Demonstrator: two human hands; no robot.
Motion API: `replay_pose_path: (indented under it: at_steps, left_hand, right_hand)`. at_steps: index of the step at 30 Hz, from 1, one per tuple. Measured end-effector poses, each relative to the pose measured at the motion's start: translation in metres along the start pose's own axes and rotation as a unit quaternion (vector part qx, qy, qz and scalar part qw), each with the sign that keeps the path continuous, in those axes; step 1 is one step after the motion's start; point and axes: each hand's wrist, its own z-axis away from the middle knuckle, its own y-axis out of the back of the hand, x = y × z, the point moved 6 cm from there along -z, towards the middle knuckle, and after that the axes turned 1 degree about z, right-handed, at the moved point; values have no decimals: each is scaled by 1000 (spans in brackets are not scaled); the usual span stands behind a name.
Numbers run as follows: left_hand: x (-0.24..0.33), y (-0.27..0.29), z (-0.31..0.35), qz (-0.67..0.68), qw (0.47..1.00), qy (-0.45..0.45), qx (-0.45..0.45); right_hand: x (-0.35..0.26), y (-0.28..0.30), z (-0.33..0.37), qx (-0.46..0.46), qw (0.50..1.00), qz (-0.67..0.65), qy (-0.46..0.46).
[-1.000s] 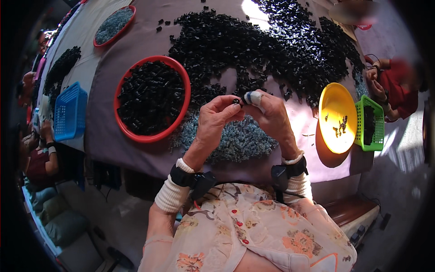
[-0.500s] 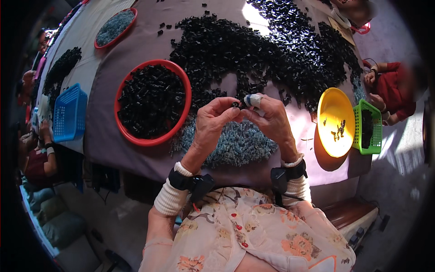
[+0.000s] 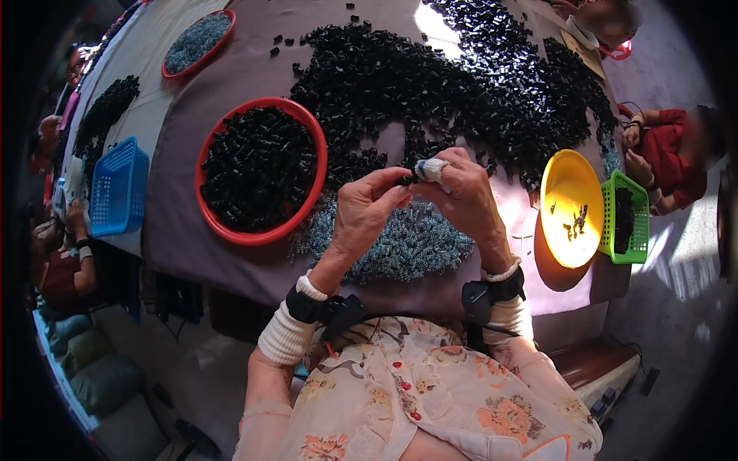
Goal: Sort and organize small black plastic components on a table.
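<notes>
Between both hands, above the near part of the table, is a small black plastic piece (image 3: 406, 180). My left hand (image 3: 364, 209) pinches it between thumb and forefinger. My right hand (image 3: 460, 196), with white tape wrapped round one finger, closes on its other side; the fingertips partly hide the piece. Under my hands spreads a heap of small grey-blue springs (image 3: 415, 244). Just beyond lies a wide pile of black plastic pieces (image 3: 384, 77). Left of my left hand stands a red basin (image 3: 323, 157) full of similar black pieces.
At right stand a yellow basin (image 3: 555, 230) with a few dark pieces and a green basket (image 3: 639, 207). A blue basket (image 3: 115, 192) and a smaller red basin (image 3: 231, 32) of springs are at left. People sit at the right (image 3: 676, 165) and left (image 3: 65, 273).
My right hand has turned slightly, its knuckles a little higher. The black piece stays between my fingertips. The whole view has shifted very slightly.
</notes>
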Motion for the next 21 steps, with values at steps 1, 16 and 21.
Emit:
replay_pose_path:
  at_steps: [1,16,21]
  left_hand:
    - [0,0,0,0,1000,1,0]
    - [-4,2,1,-30,999,-17,9]
    - [-4,1,0,-38,999,-33,6]
  right_hand:
    - [0,0,0,0,1000,0,-1]
    - [-7,-3,7,21,998,53,41]
    - [-7,-2,9,15,997,78,24]
